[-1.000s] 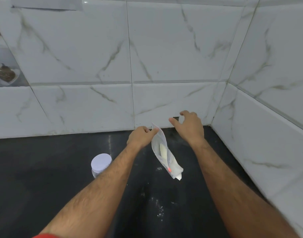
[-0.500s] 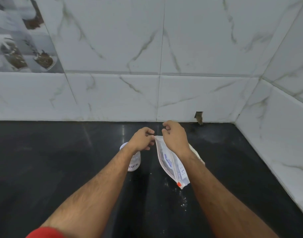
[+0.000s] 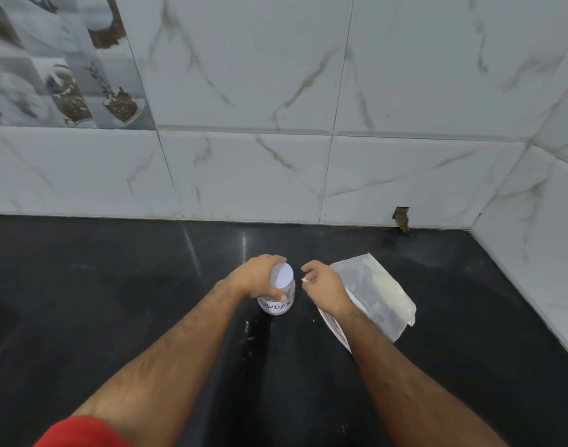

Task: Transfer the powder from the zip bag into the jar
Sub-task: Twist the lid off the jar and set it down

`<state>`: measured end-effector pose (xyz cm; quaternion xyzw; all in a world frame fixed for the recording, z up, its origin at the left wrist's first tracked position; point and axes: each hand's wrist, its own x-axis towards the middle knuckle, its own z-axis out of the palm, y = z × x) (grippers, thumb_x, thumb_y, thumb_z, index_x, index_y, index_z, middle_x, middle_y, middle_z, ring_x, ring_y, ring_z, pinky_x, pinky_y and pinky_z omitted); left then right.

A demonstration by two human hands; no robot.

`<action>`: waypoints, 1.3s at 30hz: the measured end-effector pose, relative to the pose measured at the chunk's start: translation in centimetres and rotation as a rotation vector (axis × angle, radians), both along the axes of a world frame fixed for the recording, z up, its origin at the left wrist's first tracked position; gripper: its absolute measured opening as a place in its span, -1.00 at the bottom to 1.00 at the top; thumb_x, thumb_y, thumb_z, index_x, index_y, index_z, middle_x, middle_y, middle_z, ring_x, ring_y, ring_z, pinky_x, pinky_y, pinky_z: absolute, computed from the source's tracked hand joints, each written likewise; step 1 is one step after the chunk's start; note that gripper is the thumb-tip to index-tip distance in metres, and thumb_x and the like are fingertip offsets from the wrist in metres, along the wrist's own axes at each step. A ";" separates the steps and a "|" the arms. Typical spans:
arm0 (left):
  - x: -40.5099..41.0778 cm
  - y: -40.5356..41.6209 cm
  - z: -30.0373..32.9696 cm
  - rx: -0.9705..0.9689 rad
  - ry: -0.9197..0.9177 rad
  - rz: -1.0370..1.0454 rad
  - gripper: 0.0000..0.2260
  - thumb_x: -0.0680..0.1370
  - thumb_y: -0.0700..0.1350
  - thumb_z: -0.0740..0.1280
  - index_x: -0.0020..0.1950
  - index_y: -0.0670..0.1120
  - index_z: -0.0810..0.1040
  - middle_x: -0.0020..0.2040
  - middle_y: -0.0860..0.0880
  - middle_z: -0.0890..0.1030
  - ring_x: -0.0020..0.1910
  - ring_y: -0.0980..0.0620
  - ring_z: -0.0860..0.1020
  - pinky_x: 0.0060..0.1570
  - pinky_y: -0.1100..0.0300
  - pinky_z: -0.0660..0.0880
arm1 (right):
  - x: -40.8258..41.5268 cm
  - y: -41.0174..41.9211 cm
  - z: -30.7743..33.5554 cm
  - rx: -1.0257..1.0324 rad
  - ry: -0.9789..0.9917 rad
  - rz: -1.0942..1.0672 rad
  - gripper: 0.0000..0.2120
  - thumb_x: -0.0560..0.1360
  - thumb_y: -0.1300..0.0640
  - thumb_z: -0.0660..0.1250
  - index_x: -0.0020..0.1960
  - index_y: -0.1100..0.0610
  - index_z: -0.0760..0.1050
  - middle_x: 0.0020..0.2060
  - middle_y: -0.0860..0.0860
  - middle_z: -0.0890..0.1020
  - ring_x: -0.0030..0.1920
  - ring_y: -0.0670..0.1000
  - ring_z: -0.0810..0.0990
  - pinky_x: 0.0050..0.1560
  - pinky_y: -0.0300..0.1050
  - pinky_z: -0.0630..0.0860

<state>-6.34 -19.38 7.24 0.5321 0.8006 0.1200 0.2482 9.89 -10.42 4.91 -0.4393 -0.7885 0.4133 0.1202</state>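
A small clear jar [image 3: 280, 298] with a white lid and a label reading "POWDER" stands on the black counter [image 3: 115, 301]. My left hand [image 3: 260, 277] is wrapped around the jar's upper part, just under the lid. The clear zip bag [image 3: 377, 293] holds pale powder and lies flat on the counter to the right of the jar. My right hand [image 3: 324, 287] hovers between jar and bag, fingers loosely curled, its wrist over the bag's left edge. I cannot see anything held in it.
White marble tiled walls [image 3: 372, 172] close off the back and right side, meeting in a corner. A small hole [image 3: 401, 217] sits at the wall's base. Specks of spilled powder [image 3: 248, 330] dot the counter in front of the jar.
Both hands held the zip bag up before. The bag now lies on the counter, my left hand has gone to the jar, and my right hand has let go.
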 end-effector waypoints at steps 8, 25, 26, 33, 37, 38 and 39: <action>-1.0 -0.8 0.2 0.169 -0.089 0.089 -0.27 0.37 0.08 0.50 0.51 0.02 0.36 0.37 0.00 0.52 0.25 0.00 0.53 0.24 0.07 0.50 | 0.3 -1.6 -2.3 -0.394 0.244 0.014 -0.27 0.47 0.20 0.51 0.54 0.06 0.24 0.38 0.06 0.48 0.37 0.07 0.50 0.37 0.02 0.47; 0.0 0.3 4.1 0.335 -0.716 0.193 -0.76 0.63 0.05 0.29 0.23 0.03 0.62 0.17 0.10 0.66 0.14 0.09 0.62 0.11 0.19 0.51 | 1.7 -3.9 0.0 -0.920 0.632 0.100 0.12 0.08 -0.32 0.64 0.48 0.12 0.32 0.29 0.23 0.61 0.22 0.26 0.65 0.00 0.06 0.63; 0.1 0.4 4.2 0.332 -0.719 0.182 -0.75 0.62 0.04 0.30 0.24 0.02 0.63 0.14 0.08 0.68 0.12 0.06 0.64 0.07 0.19 0.52 | 1.8 -3.8 0.3 -0.919 0.606 0.118 0.14 0.07 -0.30 0.65 0.49 0.13 0.31 0.30 0.25 0.60 0.23 0.26 0.64 0.00 0.08 0.64; 1.2 0.9 5.3 0.300 -0.668 0.095 -0.77 0.61 0.02 0.32 0.23 0.05 0.64 0.01 0.02 0.71 -0.12 0.11 0.65 -0.09 0.22 0.54 | 2.4 -3.7 2.2 -0.808 0.496 0.094 -0.05 0.17 -0.20 0.60 0.46 0.09 0.36 0.29 0.20 0.59 0.26 0.23 0.61 -0.02 0.05 0.65; 1.9 0.9 6.1 0.246 -0.613 0.005 -0.77 0.62 -0.04 0.31 0.25 -0.01 0.64 0.00 0.05 0.69 -0.10 0.13 0.64 -0.11 0.28 0.53 | 2.2 -4.0 3.4 -0.640 0.395 0.105 -0.28 0.29 -0.06 0.58 0.37 0.05 0.41 0.21 0.11 0.64 0.19 0.13 0.66 0.05 0.11 0.68; 2.1 1.0 6.3 0.241 -0.601 -0.012 -0.77 0.62 -0.04 0.32 0.23 -0.01 0.65 -0.02 0.05 0.69 -0.13 0.13 0.65 -0.13 0.28 0.54 | 2.0 -4.1 3.5 -0.594 0.376 0.099 -0.30 0.30 -0.04 0.58 0.36 0.04 0.42 0.19 0.08 0.65 0.17 0.10 0.66 0.04 0.12 0.69; 2.3 1.0 6.6 0.245 -0.602 -0.016 -0.78 0.61 -0.05 0.33 0.22 0.00 0.65 -0.06 0.05 0.70 -0.17 0.14 0.65 -0.17 0.28 0.54 | 1.9 -4.2 3.6 -0.556 0.372 0.079 -0.29 0.28 -0.05 0.59 0.36 0.04 0.41 0.19 0.07 0.65 0.16 0.10 0.66 0.02 0.12 0.69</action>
